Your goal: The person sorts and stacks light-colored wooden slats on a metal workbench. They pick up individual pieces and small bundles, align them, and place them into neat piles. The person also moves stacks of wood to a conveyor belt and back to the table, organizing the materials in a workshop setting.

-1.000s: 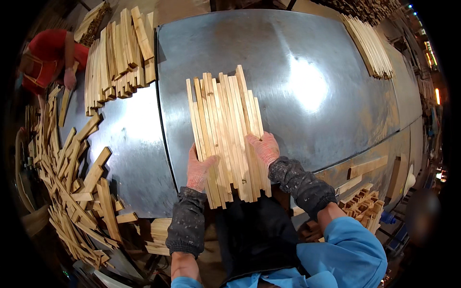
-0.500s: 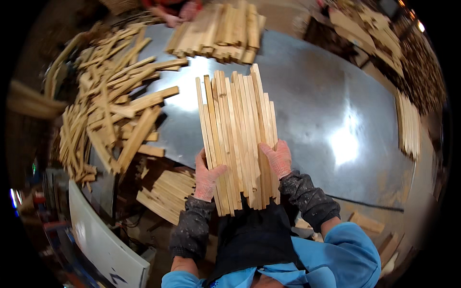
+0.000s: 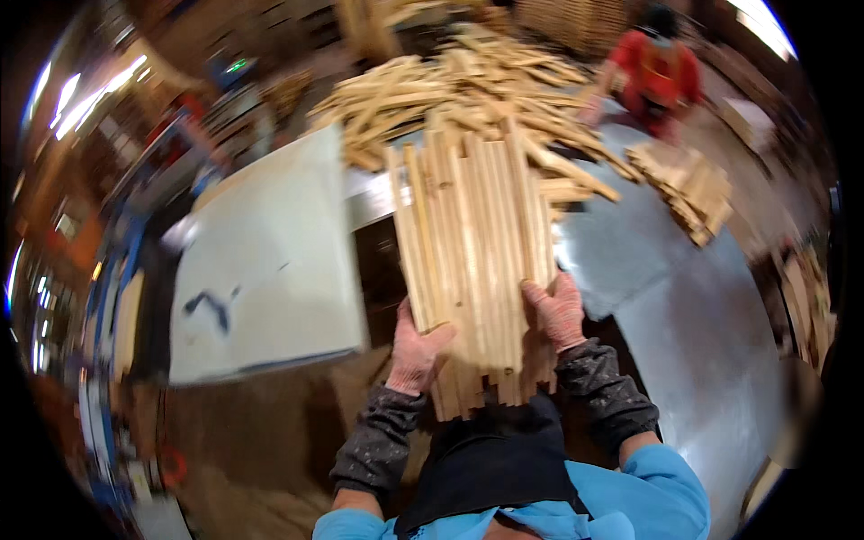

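Note:
A row of thin wooden strips [image 3: 477,243], laid side by side with uneven ends, is held in front of my body between both hands. My left hand [image 3: 418,349], in a pale pink knit glove, grips its left edge with the thumb on top. On the right edge, my right hand [image 3: 558,310] in a matching glove presses its thumb over the strips. The fingers of both hands are partly hidden beneath the wood. Near ends of the strips reach my black apron [image 3: 490,459].
A heap of loose wooden strips [image 3: 405,99] covers the far end of the grey metal table [image 3: 711,333]. Left of me stands a whitish panel [image 3: 270,261] with a dark mark. A co-worker in red [image 3: 657,76] is beside a stack of boards [image 3: 688,184] at the far right.
I have turned to the left with the strips still in both hands. The whitish panel and strip heap now lie further right in view, and the metal table has shifted right.

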The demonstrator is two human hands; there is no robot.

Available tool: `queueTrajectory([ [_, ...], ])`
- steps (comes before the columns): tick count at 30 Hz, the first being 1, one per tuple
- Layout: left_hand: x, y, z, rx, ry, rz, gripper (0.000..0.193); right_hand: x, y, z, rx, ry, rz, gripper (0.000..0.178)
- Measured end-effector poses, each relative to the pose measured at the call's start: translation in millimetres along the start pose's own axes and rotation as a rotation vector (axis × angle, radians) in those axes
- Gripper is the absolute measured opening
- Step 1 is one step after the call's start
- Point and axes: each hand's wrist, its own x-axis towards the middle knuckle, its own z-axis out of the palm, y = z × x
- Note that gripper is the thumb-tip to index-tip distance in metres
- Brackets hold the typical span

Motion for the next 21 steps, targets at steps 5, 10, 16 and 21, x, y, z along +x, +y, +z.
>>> queueTrajectory([
  [5,-76.4,64.9,-118.4,-0.050,0.234,-0.030,0.080,-41.0,-79.2,103.6,-0.167,-0.350,0.002,0.055],
  [10,-121.3,114.0,-245.4,-0.211,0.355,-0.163,0.080,-81.8,-160.3,229.1,-0.625,-0.647,-0.055,0.062],
  [16,-121.3,127.8,-367.9,-0.032,0.455,-0.219,0.083,-92.8,-144.9,364.5,-0.793,-0.760,-0.194,0.078],
  [21,-59.3,159.7,-466.4,0.701,0.390,-0.384,0.084,-76.6,-138.8,459.5,-0.821,-0.716,-0.178,0.078],
])
